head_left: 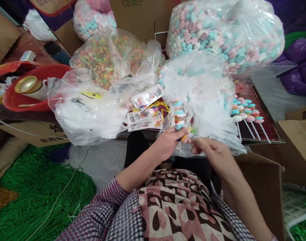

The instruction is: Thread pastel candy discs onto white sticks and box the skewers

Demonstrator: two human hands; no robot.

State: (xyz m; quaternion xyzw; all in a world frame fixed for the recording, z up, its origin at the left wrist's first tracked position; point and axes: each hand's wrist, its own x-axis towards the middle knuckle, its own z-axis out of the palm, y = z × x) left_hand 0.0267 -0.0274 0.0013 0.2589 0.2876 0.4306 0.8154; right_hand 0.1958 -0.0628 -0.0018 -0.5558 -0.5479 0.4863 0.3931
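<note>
My left hand [169, 140] is closed around a candy skewer [178, 113], a stick of stacked pink, blue and white sweets in a clear wrapper, held upright. My right hand [210, 150] is pinched at the base of that skewer, where a small yellow and green bit shows; what its fingers grip is too small to name. Both hands are in front of a crumpled clear plastic bag [205, 100]. To the right, a row of finished candy skewers [245, 113] lies on a dark board [268, 127].
Big clear bags of pastel sweets [225, 33] and mixed coloured sweets [110, 57] stand behind. Label cards [145, 115] lie at centre. A red basin [29, 90] with a tape roll sits left. Cardboard boxes [296, 150] stand right, green netting [37, 194] lies lower left.
</note>
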